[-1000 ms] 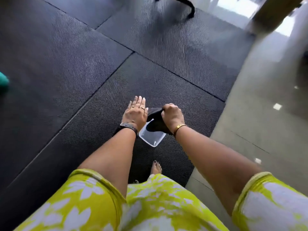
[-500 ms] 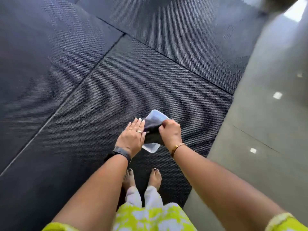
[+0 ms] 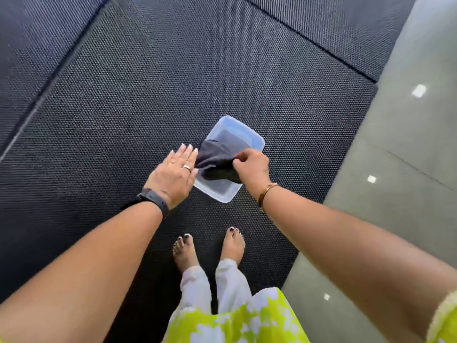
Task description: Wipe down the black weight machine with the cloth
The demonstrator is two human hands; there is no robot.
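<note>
Cloth (image 3: 215,162) now unbunched over clear container (image 3: 247,137); your right hand (image 3: 252,167) fingers pinch it, left hand (image 3: 173,177) flat, fingers straight. Machine not yet wiped.

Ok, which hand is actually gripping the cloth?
The right hand, with the gold bangle, pinches the dark cloth over the clear container; the left hand, wearing the black watch, lies flat with straight fingers.

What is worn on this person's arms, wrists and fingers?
Both arms are bare. A yellow-green sleeve with a pale edge shows at the right upper arm. The left wrist carries a black watch. The left grip wears a silver ring and has long pale nails. The right wrist carries a thin gold bangle.
</note>
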